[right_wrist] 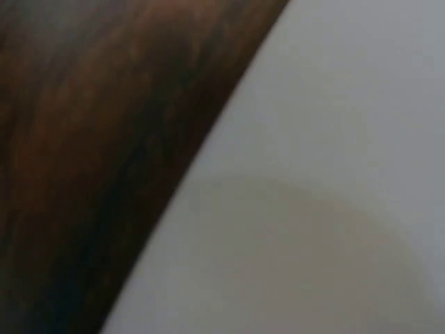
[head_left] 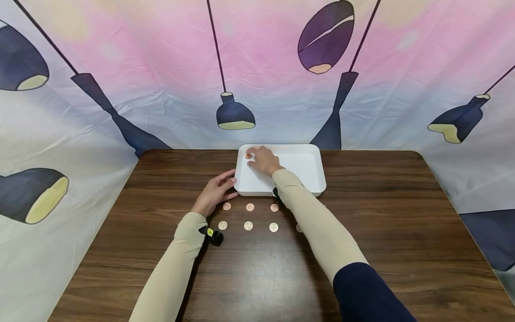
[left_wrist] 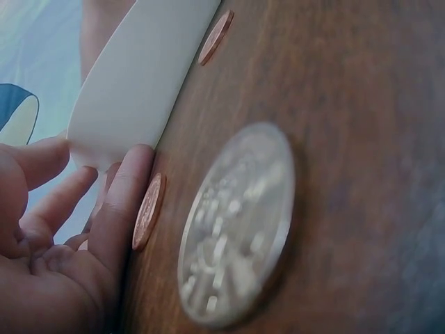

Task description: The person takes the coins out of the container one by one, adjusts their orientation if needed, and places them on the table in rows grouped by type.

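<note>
A shallow white tray stands at the table's far edge. My right hand reaches inside it, thumb and fingers spread around a copper-coloured coin near the tray's left end. An index fingertip is at the coin's edge, while the thumb looks apart from it. Outside the tray, my left hand touches the front left corner with fairly straight fingers. The left wrist view shows its fingertips against the tray wall, beside a copper-coloured coin. Only tray and table appear in the right wrist view, without the hand.
Copper-coloured coins lie in a row before the tray. Nearer is a row of several paler coins; my right forearm partly covers the rightmost. Wooden tabletop extends to both sides, and a printed cloth hangs behind.
</note>
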{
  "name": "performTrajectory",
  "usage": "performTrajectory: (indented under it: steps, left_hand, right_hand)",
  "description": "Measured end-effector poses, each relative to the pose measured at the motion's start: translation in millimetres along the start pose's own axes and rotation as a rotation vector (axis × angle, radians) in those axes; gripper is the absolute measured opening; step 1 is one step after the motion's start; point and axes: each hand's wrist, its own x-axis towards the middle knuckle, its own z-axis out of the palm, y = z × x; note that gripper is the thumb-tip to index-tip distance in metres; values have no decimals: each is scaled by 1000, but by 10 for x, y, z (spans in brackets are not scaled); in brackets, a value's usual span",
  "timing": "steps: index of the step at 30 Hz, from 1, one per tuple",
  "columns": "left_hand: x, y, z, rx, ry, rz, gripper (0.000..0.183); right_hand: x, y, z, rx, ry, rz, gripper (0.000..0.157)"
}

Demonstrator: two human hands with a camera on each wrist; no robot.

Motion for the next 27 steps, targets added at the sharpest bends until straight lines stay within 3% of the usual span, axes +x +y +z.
performTrajectory:
  steps: [8,16,27]
  left_hand:
    - [-11,-7,-17,-14,0,-11,52]
    - [1,-3,-19,-16,3,-1,52]
    - [-9,21,13,-12,0,-7,53]
  right_hand:
    - [-13,20,14,-16,-18,-35,35]
    - [-31,185,-52,113,-23,-183,22]
    - [-103,330,-145,172,-79,-208,48]
